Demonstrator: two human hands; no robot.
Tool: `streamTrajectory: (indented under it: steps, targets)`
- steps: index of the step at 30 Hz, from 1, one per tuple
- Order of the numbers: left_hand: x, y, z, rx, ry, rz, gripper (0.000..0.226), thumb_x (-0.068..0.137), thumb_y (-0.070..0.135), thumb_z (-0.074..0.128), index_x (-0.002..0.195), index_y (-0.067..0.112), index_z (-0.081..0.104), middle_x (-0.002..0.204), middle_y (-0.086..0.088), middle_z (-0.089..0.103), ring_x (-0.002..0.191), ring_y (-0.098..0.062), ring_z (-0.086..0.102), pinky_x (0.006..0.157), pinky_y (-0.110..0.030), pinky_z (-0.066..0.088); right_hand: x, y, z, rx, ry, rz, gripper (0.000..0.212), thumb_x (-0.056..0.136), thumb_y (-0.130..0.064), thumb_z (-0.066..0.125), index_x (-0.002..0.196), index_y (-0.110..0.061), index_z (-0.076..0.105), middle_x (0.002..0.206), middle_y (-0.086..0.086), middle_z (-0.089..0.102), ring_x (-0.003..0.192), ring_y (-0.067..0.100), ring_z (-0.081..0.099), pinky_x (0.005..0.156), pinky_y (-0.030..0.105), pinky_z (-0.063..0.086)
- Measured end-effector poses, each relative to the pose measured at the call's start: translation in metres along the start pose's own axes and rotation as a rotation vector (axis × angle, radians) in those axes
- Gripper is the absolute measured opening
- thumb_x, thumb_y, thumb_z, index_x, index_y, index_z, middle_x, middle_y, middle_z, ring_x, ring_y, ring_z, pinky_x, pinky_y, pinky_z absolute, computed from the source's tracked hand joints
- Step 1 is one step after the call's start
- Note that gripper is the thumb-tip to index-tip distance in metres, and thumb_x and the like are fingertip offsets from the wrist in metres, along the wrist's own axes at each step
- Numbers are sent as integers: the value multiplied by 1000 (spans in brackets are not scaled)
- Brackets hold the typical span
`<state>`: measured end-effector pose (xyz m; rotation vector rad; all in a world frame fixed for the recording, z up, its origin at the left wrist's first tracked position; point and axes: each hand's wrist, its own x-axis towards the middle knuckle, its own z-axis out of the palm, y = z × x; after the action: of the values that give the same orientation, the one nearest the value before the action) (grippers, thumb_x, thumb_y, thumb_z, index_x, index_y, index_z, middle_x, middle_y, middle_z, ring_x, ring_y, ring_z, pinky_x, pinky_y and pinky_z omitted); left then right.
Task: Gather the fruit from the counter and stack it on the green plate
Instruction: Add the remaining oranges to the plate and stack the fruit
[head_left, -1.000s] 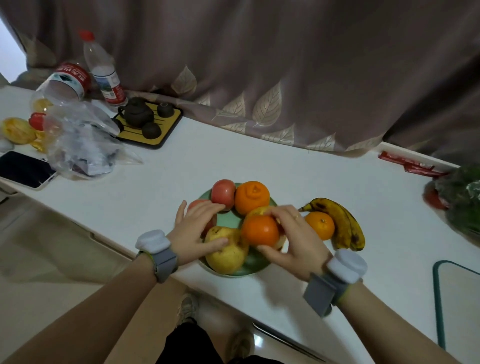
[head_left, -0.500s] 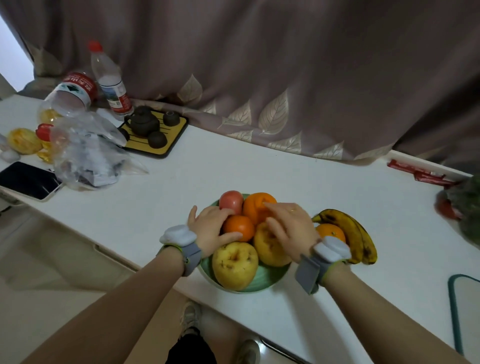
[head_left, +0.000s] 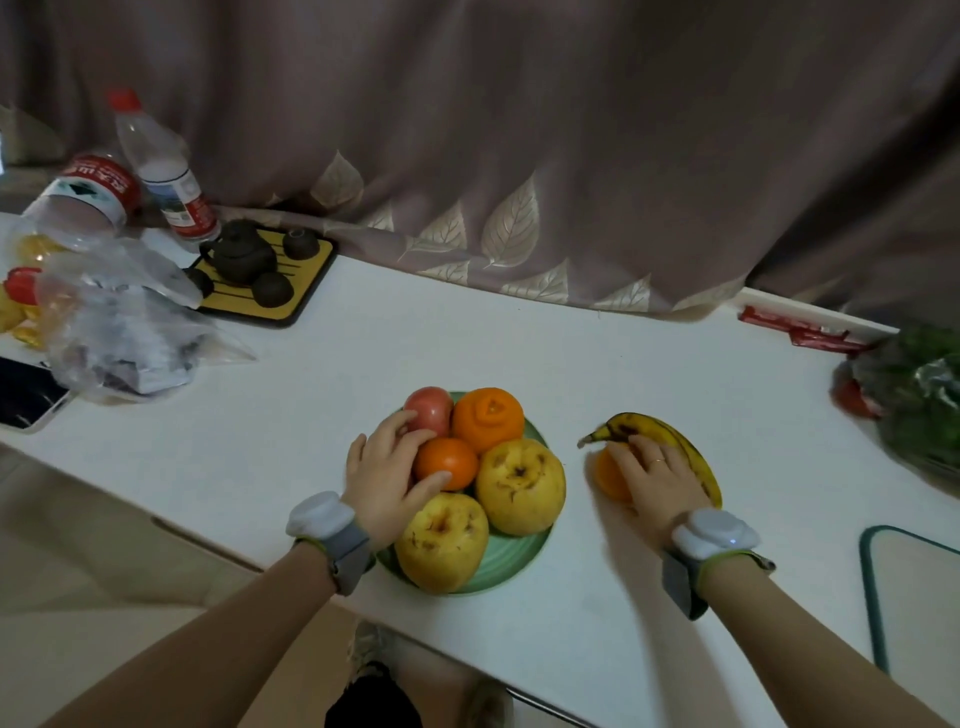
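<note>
Your right hand (head_left: 655, 480) fingers curl over the orange (head_left: 609, 478) right of centre; green plate (head_left: 511, 564) lies just left. Banana (head_left: 670, 447) runs diagonally behind it. Left hand (head_left: 387, 480) cups the plated fruit

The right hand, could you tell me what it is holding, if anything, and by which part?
The right hand covers the small orange on the counter from above, fingers over its top; whether it grips yet cannot be told.
</note>
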<state>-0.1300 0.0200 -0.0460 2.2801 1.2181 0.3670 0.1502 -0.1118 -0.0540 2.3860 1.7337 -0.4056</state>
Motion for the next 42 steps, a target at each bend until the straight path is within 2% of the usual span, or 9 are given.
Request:
streamTrajectory:
  steps: [4,7,10,15,20,24,29,35,42]
  targets:
    - [-2,1,2,-2,34,6,77,67,67,28,122,17,50,146,-10,30,129,-30,35,107,-57,22,8,-3,-3,-91,26,15,73,81,-24,54,141,-23,14,145,11,23,128,34,29,101,39,34]
    - [-1,0,0,7,27,12,77,66,67,29,122,18,50,150,-8,25,132,-29,33,108,-57,21,3,-9,-7,183,47,76,77,69,-46,66,134,-24,31,137,9,35,119,32,42,94,38,39]
    - [1,-1,-5,19,0,21,79,63,69,30,121,20,51,152,-6,22,134,-27,31,108,-53,24,-7,-24,-18,667,269,120,67,64,-32,74,122,-22,44,127,9,44,105,26,50,83,31,38]
    - [15,-4,-21,69,-155,41,89,50,79,38,122,28,49,153,-3,17,131,-28,33,107,-46,33,-9,-59,-61,845,417,-43,66,66,-24,77,124,-20,45,115,-1,41,99,14,45,84,28,37]
    - [36,-5,-23,259,-278,207,74,63,67,64,125,31,46,154,-3,8,130,-33,32,108,-47,28,-5,-106,-75,793,302,-174,68,68,-29,76,128,-23,43,128,2,49,113,15,48,94,28,39]
    - [44,-13,-27,223,-348,322,66,72,57,63,125,20,47,154,-1,16,131,-32,32,108,-41,30,-5,-126,-63,819,257,-130,67,68,-28,75,125,-25,40,118,-1,50,101,12,48,83,24,37]
    - [47,-32,-51,-145,-339,150,70,69,62,37,103,4,60,136,-4,41,111,-20,50,87,-22,35,-5,-141,-59,679,167,-103,65,63,-42,66,118,-28,34,103,-1,49,90,20,49,75,30,37]
    - [41,-40,-47,-261,-298,120,58,73,47,46,112,5,54,130,-7,43,104,-10,43,84,-12,28,9,-166,-59,302,52,-181,68,66,-50,66,125,-33,38,133,-2,43,116,25,39,98,39,34]
    - [38,-47,-38,-260,-193,149,42,79,32,67,110,5,57,126,-7,46,103,-10,45,80,-9,27,3,-165,-53,409,45,-79,96,66,-49,70,140,-30,13,142,3,38,122,29,36,100,36,30]
